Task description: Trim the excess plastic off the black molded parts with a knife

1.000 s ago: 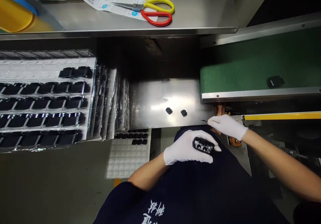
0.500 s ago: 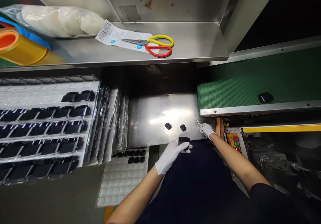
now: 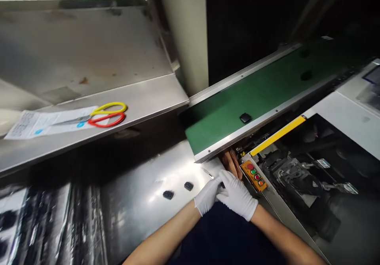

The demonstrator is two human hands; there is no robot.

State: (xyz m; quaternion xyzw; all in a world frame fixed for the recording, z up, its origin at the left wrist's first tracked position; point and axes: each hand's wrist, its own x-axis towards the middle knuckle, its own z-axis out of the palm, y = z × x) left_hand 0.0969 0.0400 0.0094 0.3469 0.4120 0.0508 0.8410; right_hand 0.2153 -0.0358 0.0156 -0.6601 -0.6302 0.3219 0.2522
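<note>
My gloved left hand (image 3: 208,195) and gloved right hand (image 3: 236,193) meet in front of my body, at the near right edge of the metal table (image 3: 133,209). Between them shows a bit of a black part (image 3: 222,185), mostly covered by the fingers. Silver tweezers (image 3: 208,173) stick out beyond the hands toward the conveyor; their rear end is hidden. On the metal, left of my hands, lie two small black pieces, one nearer (image 3: 188,185) and one farther left (image 3: 168,194).
A green conveyor (image 3: 219,118) carries a black part (image 3: 245,117). Scissors (image 3: 107,114) lie on paper on the metal shelf (image 3: 148,98). Stacked plastic trays (image 3: 86,225) stand at lower left. An orange button box (image 3: 254,175) is right of my hands.
The view has swung to the right. My hands, apart before, are now together, with the black part from my left hand between them.
</note>
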